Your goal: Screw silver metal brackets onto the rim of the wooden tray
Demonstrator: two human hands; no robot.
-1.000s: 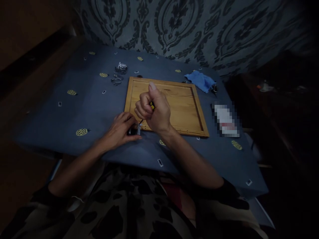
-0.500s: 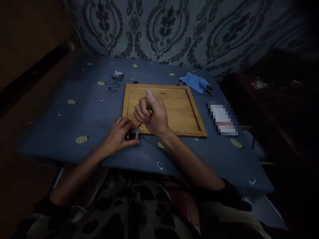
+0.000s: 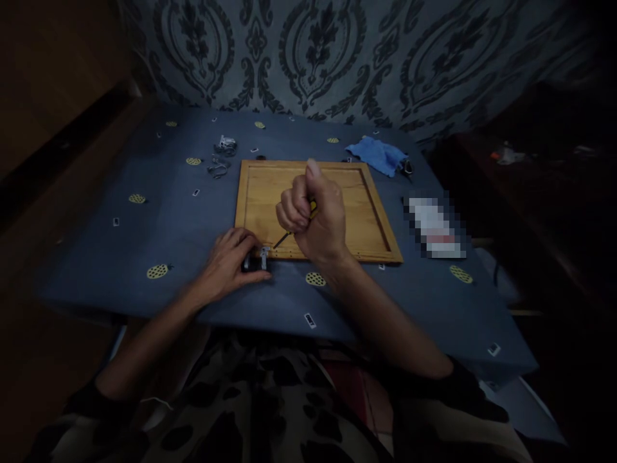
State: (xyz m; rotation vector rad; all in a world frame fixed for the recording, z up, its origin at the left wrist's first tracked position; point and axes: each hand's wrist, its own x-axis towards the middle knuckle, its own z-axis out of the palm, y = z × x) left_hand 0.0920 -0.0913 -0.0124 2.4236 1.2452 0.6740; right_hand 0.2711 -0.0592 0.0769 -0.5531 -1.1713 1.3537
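Note:
My right hand (image 3: 318,215) is closed round a screwdriver (image 3: 282,240) with a yellow and black handle, its thumb pointing up. The shaft slants down to the left, and its tip is just right of a small metal hinge (image 3: 265,257), apart from it. At the front left edge of a framed wooden panel (image 3: 332,212), my left hand (image 3: 230,257) holds that hinge between thumb and fingers. The panel lies flat on the table, partly hidden by my right hand and forearm.
Small metal pieces (image 3: 225,145) lie at the back left of the blue patterned tablecloth (image 3: 164,231). A blue cloth (image 3: 378,155) with a dark object beside it rests behind the panel. To the right is a blurred-out white and red item (image 3: 435,228).
My right hand has moved to the right with the screwdriver, drawing its tip away from the hinge. My left hand stays in place at the hinge.

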